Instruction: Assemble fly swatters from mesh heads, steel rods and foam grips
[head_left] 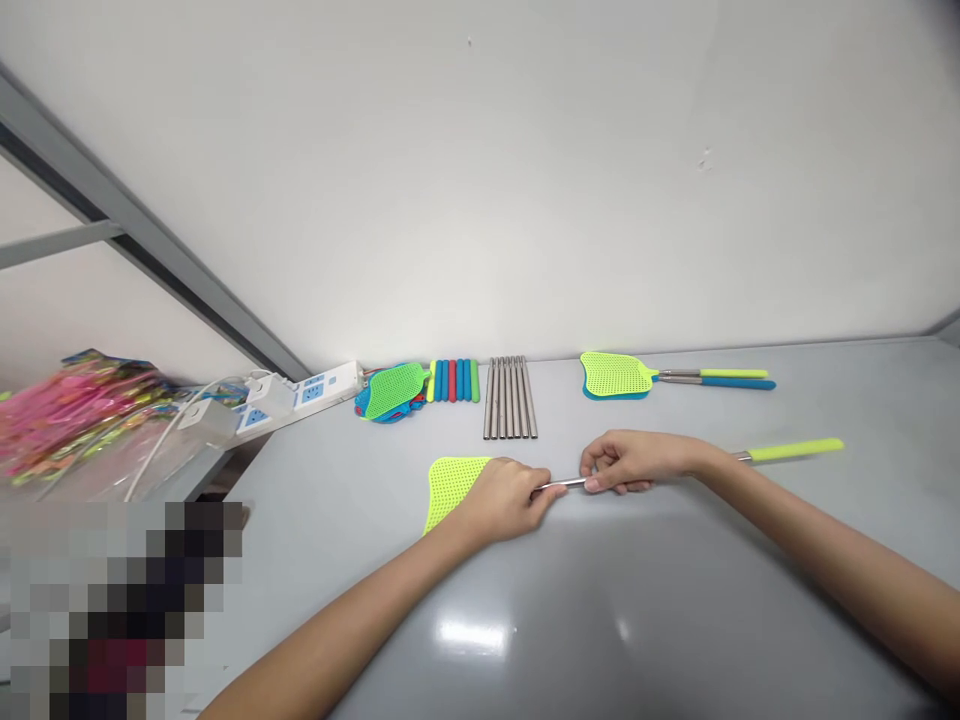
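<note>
My left hand (510, 498) is closed round the neck of a yellow fly swatter (456, 490), covering part of its perforated head. My right hand (622, 462) pinches the same swatter's thin metal rod, a little to the right of my left hand. The bare rod shows between the two hands. Beyond my right wrist the rod comes out again and ends in a yellow grip (796, 451). The swatter is held level just over the grey table (570, 600); whether it touches the surface I cannot tell.
Behind my hands lie several metal tubes (510, 398), a row of coloured grips (452, 381) and a pile of swatter heads (396, 391). Two whole swatters (616, 375) rest back right. At left are a power strip (322, 388) and a bag of pink items (75, 420).
</note>
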